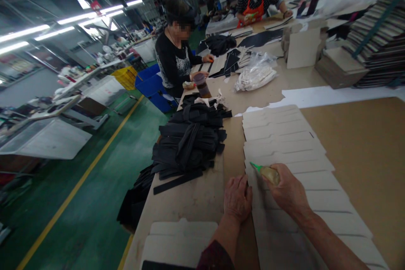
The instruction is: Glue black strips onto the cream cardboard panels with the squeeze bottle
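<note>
At lower centre of the frame, a green-tipped glue bottle [267, 172] is gripped in the right hand [289, 192] over the fanned card blanks [284, 147], steadied by the flattened left hand [237, 198]; slippage would likely cause misplaced glue.

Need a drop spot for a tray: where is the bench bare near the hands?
Bare: the brown board right of the overlapped row of pale card blanks, and the strip between them and the heap of black strips. Crowded: the far end, around the clear bag and stacked cards.
</note>
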A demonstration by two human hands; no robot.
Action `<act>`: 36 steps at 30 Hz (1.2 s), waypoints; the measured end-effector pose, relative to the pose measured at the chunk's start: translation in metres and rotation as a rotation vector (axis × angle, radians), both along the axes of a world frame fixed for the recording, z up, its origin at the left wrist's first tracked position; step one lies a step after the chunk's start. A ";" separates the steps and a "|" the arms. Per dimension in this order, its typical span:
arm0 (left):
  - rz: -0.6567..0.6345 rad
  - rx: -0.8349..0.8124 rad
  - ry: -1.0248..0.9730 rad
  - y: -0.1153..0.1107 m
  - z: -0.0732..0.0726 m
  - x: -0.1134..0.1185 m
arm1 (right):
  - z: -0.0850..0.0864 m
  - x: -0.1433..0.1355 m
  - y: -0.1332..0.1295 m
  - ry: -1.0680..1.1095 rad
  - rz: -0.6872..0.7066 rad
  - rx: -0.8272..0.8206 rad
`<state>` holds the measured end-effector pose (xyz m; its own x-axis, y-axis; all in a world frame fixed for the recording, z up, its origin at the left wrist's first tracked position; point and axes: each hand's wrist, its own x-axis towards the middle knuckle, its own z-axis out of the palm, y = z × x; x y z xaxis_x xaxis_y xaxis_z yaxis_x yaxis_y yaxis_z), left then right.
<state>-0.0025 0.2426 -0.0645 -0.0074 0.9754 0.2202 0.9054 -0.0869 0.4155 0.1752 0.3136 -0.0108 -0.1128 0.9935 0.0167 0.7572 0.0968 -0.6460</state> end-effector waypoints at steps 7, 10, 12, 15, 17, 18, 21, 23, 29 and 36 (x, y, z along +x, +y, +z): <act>-0.004 -0.022 0.018 0.001 0.004 0.001 | 0.004 0.005 -0.001 -0.083 -0.049 0.011; -0.002 -0.020 0.020 0.002 0.005 0.001 | 0.006 0.006 0.000 -0.086 -0.018 -0.030; 0.003 -0.019 0.024 0.002 0.006 0.001 | 0.006 0.007 0.001 -0.095 -0.001 -0.048; 0.005 -0.022 0.031 0.002 0.006 0.001 | 0.006 0.009 0.002 -0.107 -0.047 -0.034; 0.002 -0.025 0.036 0.002 0.006 0.001 | 0.005 0.010 0.001 -0.095 -0.061 -0.031; 0.001 -0.025 0.038 0.002 0.006 0.001 | 0.005 0.010 0.001 -0.085 -0.049 -0.035; -0.003 -0.020 0.042 0.002 0.006 0.001 | 0.007 0.011 0.000 -0.080 -0.012 -0.053; -0.008 -0.014 0.043 0.003 0.006 0.000 | 0.009 0.016 0.000 -0.097 -0.047 -0.057; -0.021 -0.010 0.044 0.005 0.005 0.000 | 0.010 0.027 0.003 -0.099 -0.142 -0.061; -0.018 -0.031 0.066 0.004 0.000 -0.002 | 0.010 0.033 0.009 -0.121 -0.200 -0.123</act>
<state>-0.0040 0.2469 -0.0646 0.0239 0.9817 0.1889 0.9293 -0.0915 0.3579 0.2078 0.3224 -0.0005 0.0922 0.9900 -0.1071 0.8256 -0.1361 -0.5476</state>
